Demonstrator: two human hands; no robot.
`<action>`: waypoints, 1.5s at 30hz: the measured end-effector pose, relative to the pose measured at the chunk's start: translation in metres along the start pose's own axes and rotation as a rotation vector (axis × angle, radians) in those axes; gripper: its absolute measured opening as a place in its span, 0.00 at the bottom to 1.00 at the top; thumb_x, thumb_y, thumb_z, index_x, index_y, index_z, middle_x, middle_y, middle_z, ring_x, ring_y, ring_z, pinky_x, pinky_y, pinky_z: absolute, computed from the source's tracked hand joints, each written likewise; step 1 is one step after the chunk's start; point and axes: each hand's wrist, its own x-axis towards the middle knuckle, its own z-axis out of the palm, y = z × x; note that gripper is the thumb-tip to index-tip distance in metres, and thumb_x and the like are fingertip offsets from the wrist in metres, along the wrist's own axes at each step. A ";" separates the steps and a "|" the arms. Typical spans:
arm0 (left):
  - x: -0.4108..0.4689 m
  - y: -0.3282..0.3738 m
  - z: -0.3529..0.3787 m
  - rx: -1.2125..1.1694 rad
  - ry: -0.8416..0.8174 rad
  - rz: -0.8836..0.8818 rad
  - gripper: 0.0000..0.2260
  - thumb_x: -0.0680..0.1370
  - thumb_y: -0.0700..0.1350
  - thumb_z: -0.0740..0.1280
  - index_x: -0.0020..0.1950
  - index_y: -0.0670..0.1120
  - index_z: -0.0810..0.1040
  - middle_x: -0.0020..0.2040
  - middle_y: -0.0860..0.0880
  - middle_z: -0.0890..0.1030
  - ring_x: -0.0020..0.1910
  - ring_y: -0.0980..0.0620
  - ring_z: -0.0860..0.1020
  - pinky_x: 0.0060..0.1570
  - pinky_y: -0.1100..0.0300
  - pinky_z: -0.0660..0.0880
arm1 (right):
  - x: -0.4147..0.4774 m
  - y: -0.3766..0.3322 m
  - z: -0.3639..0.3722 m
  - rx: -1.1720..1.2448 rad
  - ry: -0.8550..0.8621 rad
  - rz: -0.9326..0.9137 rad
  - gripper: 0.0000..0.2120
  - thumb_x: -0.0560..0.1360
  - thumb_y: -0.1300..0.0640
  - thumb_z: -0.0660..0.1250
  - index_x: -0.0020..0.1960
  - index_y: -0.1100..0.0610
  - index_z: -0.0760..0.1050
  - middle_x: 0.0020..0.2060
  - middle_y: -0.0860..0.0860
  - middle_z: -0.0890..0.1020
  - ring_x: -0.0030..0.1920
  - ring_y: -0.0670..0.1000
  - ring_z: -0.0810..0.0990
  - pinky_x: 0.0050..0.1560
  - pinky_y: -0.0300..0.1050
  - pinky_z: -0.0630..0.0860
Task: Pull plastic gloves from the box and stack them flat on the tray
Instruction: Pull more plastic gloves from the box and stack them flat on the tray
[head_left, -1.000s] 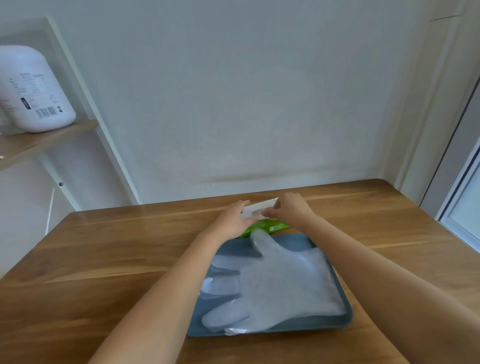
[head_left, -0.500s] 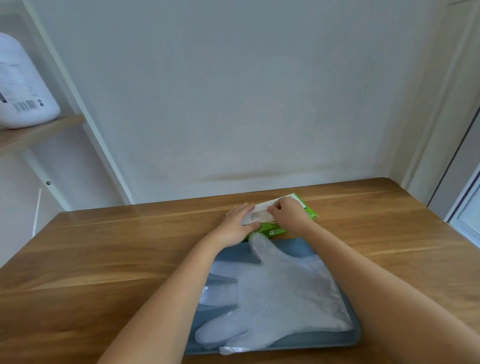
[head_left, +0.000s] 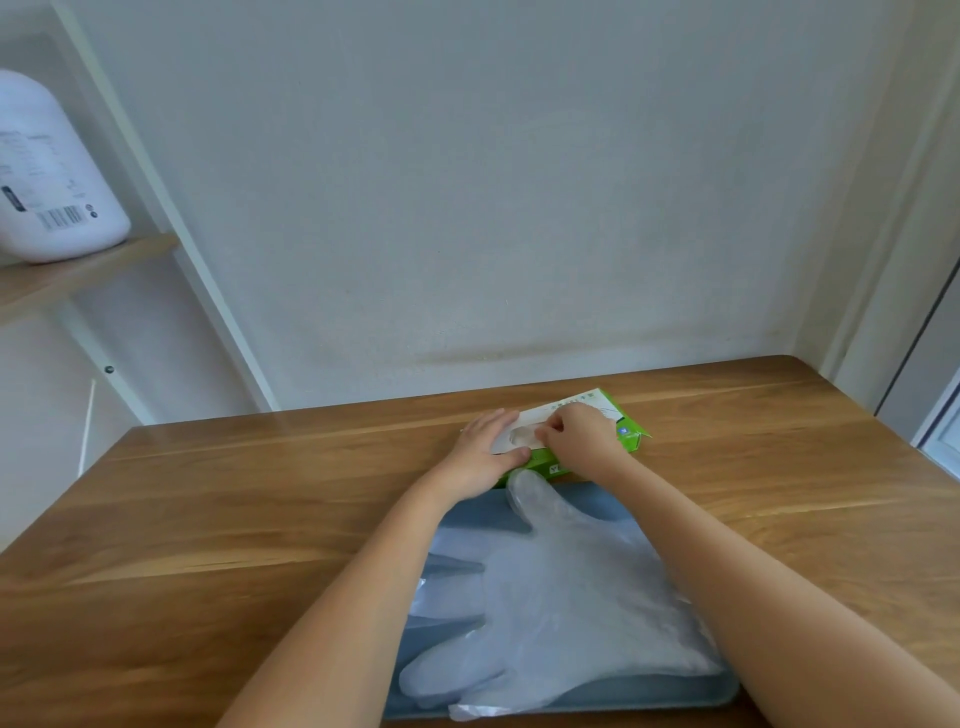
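A green and white glove box (head_left: 608, 415) lies flat on the wooden table just beyond the blue-grey tray (head_left: 597, 699). Clear plastic gloves (head_left: 566, 603) lie spread flat on the tray, one thumb reaching over its far rim. My left hand (head_left: 485, 449) rests on the box's left end, fingers straight on top and thumb against its near side. My right hand (head_left: 576, 434) sits over the box's opening with fingertips pinched together on something there; whether that is a glove is hidden by my fingers.
The wooden table (head_left: 234, 519) runs to a white wall at the back. At the upper left a white jug (head_left: 47, 176) stands on a wooden shelf (head_left: 88, 270). A door frame (head_left: 924, 312) is at the right.
The camera has shifted, showing more of the box. My right hand has moved slightly left onto the box's opening and its fingertips have closed there. My left hand keeps steadying the box.
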 end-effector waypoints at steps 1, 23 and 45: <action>0.000 0.000 0.000 -0.006 0.002 0.000 0.27 0.81 0.51 0.63 0.78 0.52 0.58 0.79 0.52 0.53 0.78 0.52 0.49 0.76 0.52 0.47 | 0.000 0.004 -0.001 0.049 -0.014 -0.012 0.21 0.79 0.55 0.61 0.28 0.53 0.64 0.28 0.48 0.69 0.37 0.53 0.71 0.40 0.45 0.63; -0.002 0.005 0.001 -0.048 0.011 0.002 0.27 0.80 0.50 0.64 0.77 0.50 0.59 0.77 0.52 0.58 0.76 0.53 0.53 0.73 0.55 0.51 | 0.017 0.019 -0.004 -0.139 0.082 -0.565 0.07 0.75 0.55 0.68 0.47 0.58 0.82 0.47 0.51 0.79 0.51 0.51 0.70 0.52 0.45 0.65; 0.000 0.003 0.001 -0.058 0.017 -0.005 0.27 0.79 0.49 0.66 0.76 0.52 0.61 0.76 0.53 0.59 0.76 0.53 0.55 0.72 0.57 0.52 | 0.016 0.020 -0.015 -0.021 0.210 -0.457 0.10 0.78 0.57 0.63 0.42 0.60 0.80 0.36 0.53 0.80 0.38 0.55 0.76 0.38 0.47 0.66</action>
